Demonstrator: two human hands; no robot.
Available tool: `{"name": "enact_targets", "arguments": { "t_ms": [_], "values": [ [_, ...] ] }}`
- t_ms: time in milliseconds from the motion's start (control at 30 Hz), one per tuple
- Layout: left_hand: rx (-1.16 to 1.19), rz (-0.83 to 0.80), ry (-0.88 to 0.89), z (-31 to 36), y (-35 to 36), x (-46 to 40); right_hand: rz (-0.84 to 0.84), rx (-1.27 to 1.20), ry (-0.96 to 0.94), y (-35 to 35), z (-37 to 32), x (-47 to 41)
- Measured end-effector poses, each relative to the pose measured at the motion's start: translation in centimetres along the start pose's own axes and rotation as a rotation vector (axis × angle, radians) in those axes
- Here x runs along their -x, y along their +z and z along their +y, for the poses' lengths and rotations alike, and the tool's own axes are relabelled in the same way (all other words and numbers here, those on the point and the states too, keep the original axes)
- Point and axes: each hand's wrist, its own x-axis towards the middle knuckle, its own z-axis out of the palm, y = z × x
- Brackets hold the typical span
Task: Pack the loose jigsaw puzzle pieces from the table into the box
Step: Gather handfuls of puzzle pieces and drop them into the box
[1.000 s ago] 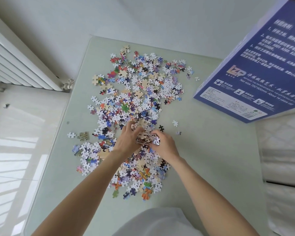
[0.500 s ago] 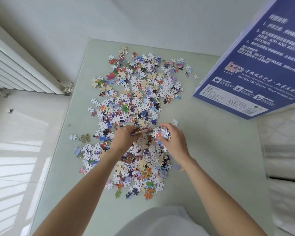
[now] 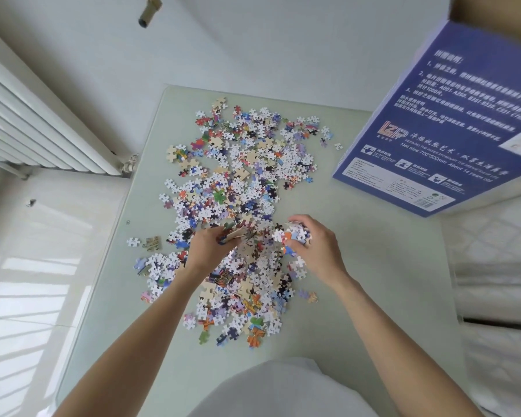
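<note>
Nearest the camera: a pale grey garment at the bottom edge, with two bare forearms reaching forward over the table, a light green glass-topped surface.

Left hand: fingers curled round a small stack of puzzle pieces, low over the middle of the heap. Grasping.

Right hand: fingers and thumb curled round a clump of pieces, mostly white-backed with some blue and orange. Grasping; the clump appears lifted just clear of the heap, though this angle does not settle whether it still touches.

Jigsaw puzzle pieces: a long loose heap running from the near centre of the table to its far side, many pieces face down and white, others coloured. All lie on the table; a few strays sit apart at the left edge, and near the right forearm.

Box: blue, printed with white text and a logo, standing at the far right corner of the table, well apart from both hands. Its brown cardboard inside shows at the top of the frame; the contents are hidden.

Beyond the table: a white radiator on the left wall, white quilted bedding at the right, and a white wall behind.
</note>
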Motion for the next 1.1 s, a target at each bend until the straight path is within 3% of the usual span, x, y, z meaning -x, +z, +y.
{"name": "enact_targets", "arguments": {
  "t_ms": [267, 533, 700, 900, 1100],
  "values": [
    [0.114, 0.041, 0.144, 5.9, -1.9, 1.1, 0.047, -0.110, -0.112, -10.6, -4.3, 1.5],
    [0.179, 0.083, 0.497, 19.9, -5.1, -2.3, 0.390, 0.034, -0.370, -29.6, -9.8, -0.7],
    [0.220, 0.150, 0.638, 28.4, -6.9, -5.3, 0.553, 0.253, -0.357, -36.3, -7.2, -4.0],
    [0.125, 0.214, 0.844, 38.3, -8.8, -9.0, 0.464, 0.446, -0.365, -38.8, -2.4, -6.4],
    [-0.212, 0.170, 0.938, 43.6, -7.4, -11.4, 0.353, 0.439, -0.427, -39.0, -1.4, -7.3]
  ]
}}
